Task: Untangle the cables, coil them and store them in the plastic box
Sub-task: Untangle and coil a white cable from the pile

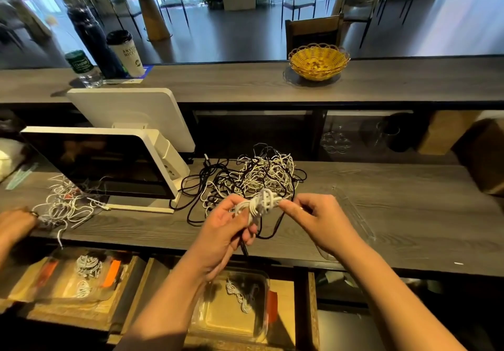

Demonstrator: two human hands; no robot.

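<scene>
Both hands worked one coiled white cable above the table — the left hand clenched round the bundle to steady it, the right hand pinching its end, seemingly to tuck it. The plastic box waited open on the shelf below — the cable tangle lay just behind.

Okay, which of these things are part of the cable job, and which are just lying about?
Job: white cable bundle held by left hand and right hand; tangled cable pile; plastic box.
Lying about: wicker basket, coffee cup, water bottle, touchscreen terminal.
</scene>
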